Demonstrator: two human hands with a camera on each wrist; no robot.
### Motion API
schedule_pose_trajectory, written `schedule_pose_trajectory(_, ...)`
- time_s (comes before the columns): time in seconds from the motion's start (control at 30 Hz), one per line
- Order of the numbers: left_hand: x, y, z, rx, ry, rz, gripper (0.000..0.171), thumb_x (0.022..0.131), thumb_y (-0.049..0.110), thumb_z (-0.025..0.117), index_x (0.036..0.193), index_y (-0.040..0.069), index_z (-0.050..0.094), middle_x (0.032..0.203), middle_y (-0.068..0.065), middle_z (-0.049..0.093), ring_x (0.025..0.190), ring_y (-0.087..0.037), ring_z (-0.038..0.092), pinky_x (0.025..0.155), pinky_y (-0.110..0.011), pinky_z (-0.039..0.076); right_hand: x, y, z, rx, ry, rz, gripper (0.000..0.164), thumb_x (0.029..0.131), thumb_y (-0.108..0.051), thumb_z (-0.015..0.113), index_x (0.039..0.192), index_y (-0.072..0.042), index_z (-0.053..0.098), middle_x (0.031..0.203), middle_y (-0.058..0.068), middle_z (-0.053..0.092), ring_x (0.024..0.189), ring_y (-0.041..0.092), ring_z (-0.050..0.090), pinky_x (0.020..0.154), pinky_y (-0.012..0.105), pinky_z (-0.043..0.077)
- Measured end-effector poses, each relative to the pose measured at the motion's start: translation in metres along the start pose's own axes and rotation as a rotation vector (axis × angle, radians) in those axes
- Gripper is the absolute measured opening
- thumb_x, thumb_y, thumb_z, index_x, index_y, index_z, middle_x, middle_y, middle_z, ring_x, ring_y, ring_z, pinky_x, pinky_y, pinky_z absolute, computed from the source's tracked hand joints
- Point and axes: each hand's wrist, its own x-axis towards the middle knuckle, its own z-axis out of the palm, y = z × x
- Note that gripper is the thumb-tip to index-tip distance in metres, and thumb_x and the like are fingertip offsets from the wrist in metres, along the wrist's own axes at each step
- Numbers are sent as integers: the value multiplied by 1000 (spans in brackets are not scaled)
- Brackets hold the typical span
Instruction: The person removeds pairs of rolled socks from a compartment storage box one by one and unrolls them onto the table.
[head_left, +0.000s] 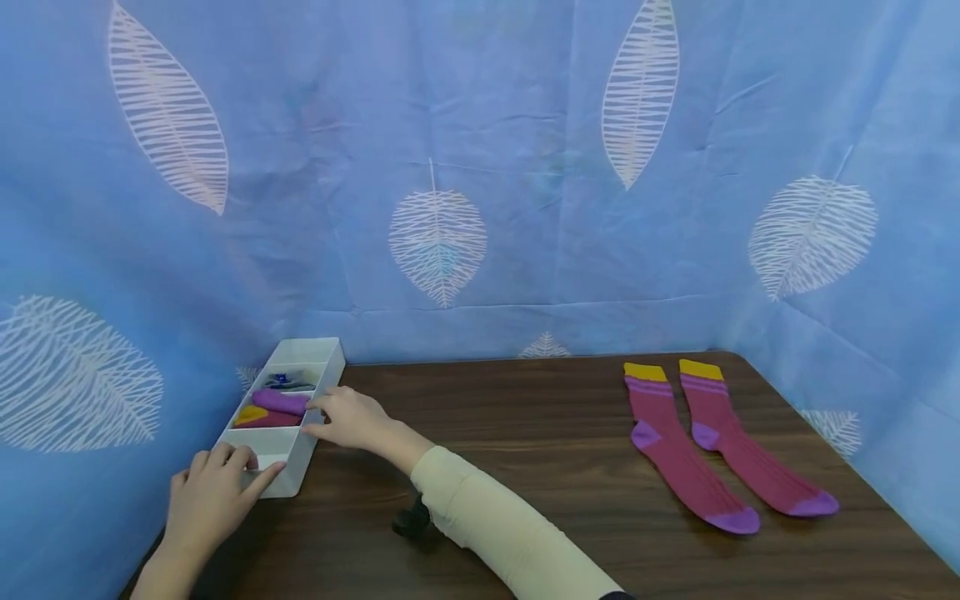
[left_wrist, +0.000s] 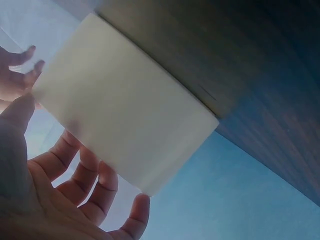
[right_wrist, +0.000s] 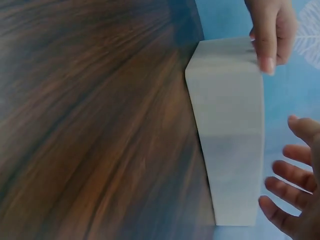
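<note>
A long white divided box (head_left: pixel 303 458) stands at the left of the table. My left hand (head_left: pixel 210 500) grips its near end, fingers bent over the rim and thumb at the right corner. In the left wrist view that hand's fingers (left_wrist: pixel 102 192) line the rim of the end wall. My right hand (head_left: pixel 352 417) is beside the box's right long wall, fingers spread and loosely bent at the rim, holding nothing. A folded maroon, yellow and purple sock bundle (head_left: pixel 273 408) lies in a middle compartment, close to the right fingertips. The right wrist view shows those fingers (right_wrist: pixel 295 175) beside the wall.
Two maroon socks (head_left: pixel 690 458) with yellow cuffs and purple heels and toes lie flat on the right of the dark wooden table (head_left: pixel 525 467). A small blue and greyish item (head_left: pixel 281 381) sits in a farther compartment. Blue leaf-patterned cloth (head_left: pixel 510 250) hangs behind and at both sides.
</note>
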Motion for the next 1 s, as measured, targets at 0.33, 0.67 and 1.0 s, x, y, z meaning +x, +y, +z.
schedule_pose_trajectory(0.33, 2, -2, 5, 7, 59, 21, 44, 84, 56, 67, 81, 12, 61, 90, -14, 59, 85, -39, 52, 74, -68, 41, 29, -10, 27, 74, 30, 235, 44, 92, -56, 56, 129, -33, 63, 121, -7, 60, 108, 8, 55, 77, 21, 51)
schedule_pose_trajectory(0.67, 0, -3, 4, 13, 69, 10, 42, 84, 55, 68, 81, 13, 61, 92, -12, 59, 89, -39, 53, 79, -70, 41, 53, -18, 31, -36, -24, 250, 50, 87, -66, 56, 127, -38, 64, 108, -8, 56, 94, 9, 45, 78, 26, 43)
schedule_pose_trajectory(1.0, -1, 1, 2, 14, 57, -11, 42, 84, 54, 69, 82, 13, 61, 92, -12, 59, 89, -36, 52, 82, -67, 41, 74, -19, 29, -136, -115, 227, 46, 80, -72, 61, 114, -42, 71, 121, -9, 56, 116, 11, 44, 94, 28, 42)
